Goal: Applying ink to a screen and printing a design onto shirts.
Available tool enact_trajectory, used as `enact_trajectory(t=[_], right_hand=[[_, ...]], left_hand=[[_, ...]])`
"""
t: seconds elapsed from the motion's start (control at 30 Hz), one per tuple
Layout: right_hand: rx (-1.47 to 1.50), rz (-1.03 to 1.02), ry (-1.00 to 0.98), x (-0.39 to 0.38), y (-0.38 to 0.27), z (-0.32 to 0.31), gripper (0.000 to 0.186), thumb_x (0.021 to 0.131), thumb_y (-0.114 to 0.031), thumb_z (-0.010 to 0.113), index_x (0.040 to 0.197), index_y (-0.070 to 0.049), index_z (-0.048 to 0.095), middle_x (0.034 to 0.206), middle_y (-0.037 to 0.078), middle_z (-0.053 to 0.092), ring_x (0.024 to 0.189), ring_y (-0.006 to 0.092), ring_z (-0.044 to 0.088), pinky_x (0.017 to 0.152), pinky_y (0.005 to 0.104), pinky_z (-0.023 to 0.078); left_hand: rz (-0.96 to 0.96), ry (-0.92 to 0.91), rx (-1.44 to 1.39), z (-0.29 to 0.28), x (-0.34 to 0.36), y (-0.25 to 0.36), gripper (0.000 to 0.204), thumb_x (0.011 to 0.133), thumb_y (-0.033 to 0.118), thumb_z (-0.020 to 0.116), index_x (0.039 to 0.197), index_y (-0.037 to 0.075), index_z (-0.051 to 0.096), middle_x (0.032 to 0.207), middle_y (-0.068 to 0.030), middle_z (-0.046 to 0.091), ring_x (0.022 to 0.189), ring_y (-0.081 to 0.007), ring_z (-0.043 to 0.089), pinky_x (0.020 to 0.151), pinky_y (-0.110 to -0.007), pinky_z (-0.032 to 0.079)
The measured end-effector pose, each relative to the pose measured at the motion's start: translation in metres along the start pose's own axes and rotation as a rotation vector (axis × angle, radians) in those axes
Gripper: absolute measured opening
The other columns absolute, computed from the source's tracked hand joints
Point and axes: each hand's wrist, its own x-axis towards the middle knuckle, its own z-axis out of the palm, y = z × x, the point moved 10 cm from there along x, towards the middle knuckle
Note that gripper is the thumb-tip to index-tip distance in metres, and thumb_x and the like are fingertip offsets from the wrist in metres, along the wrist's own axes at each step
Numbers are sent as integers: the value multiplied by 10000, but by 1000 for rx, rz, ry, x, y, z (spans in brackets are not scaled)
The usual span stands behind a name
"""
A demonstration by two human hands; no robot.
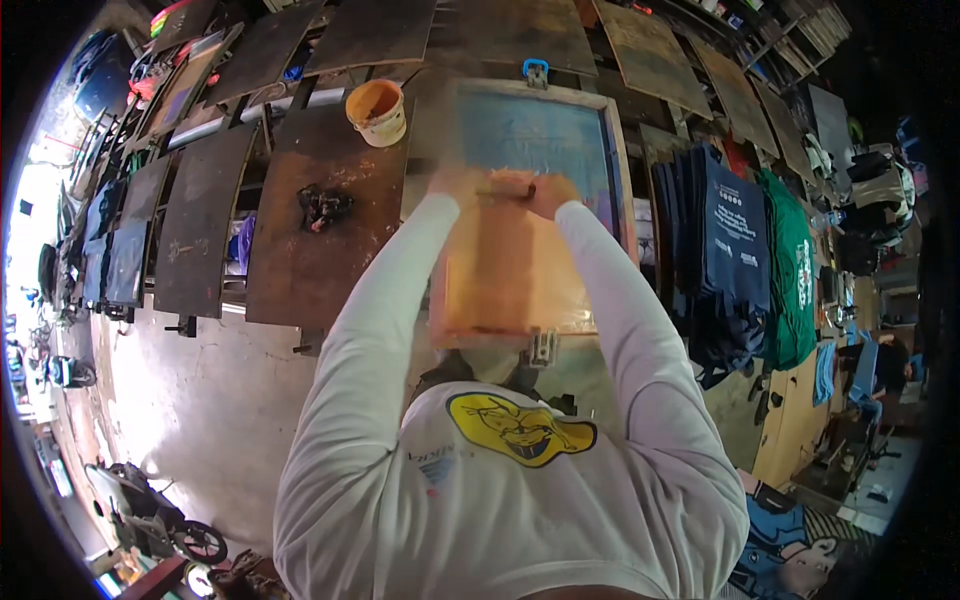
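Both of my hands are at a squeegee (505, 188) lying across a wood-edged printing screen (618, 160). My right hand (553, 194) is closed round its right end. My left hand (457, 186), smeared by motion, grips the left end; its separate fingers do not show. Toward me from the squeegee, the mesh is covered with orange ink (490, 275). Beyond it the mesh looks blue. A blue clamp (536, 72) sits at the screen's far edge, and a metal clamp (543, 347) at the near edge.
Left of the screen, a brown board (300, 265) carries a white bucket with orange inside (380, 118) and a dark crumpled rag (324, 207). To the right hang navy bags (735, 230) and green fabric (790, 270). A motorcycle (160, 515) stands at lower left.
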Motion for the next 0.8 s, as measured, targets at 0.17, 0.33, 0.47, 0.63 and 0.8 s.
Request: enact_trajectory(t=[0.17, 0.33, 0.47, 0.63, 0.8], right_hand=[[-60, 108, 61, -34, -3, 10, 551, 734, -616, 687, 847, -81, 755, 879, 205, 716, 821, 377, 698, 749, 468, 560], [4, 87, -138, -144, -35, 58, 513, 753, -512, 728, 956, -43, 685, 804, 180, 709, 763, 365, 694, 728, 475, 548], [48, 95, 3, -210, -59, 64, 460, 734, -492, 725, 877, -61, 650, 702, 169, 681, 682, 354, 692, 658, 468, 557], [47, 55, 7, -222, -56, 54, 427, 738, -463, 738, 861, -66, 638, 696, 162, 675, 666, 353, 685, 628, 464, 552], [96, 11, 133, -216, -29, 29, 322, 771, -396, 744, 880, -108, 649, 719, 137, 682, 696, 349, 683, 626, 466, 543]], left_hand=[[31, 147, -8, 2, -41, 15, 365, 789, 371, 718, 1073, 147, 667, 998, -141, 704, 965, -368, 661, 814, -479, 525], [-22, -74, -62, 52, -148, 35, 366, 769, 283, 715, 1104, 158, 636, 1044, -88, 673, 896, -338, 678, 756, -474, 543], [-57, 43, -160, 55, -216, 55, 353, 744, 201, 705, 1085, 146, 631, 1037, -78, 660, 847, -332, 683, 707, -472, 551], [-38, 145, -182, 27, -231, 78, 391, 701, 202, 736, 1068, 132, 622, 998, -83, 657, 830, -357, 668, 719, -480, 547], [-120, 419, -423, -32, -225, 86, 602, 679, 337, 858, 1190, 142, 604, 1057, -133, 679, 886, -308, 676, 741, -392, 544]])
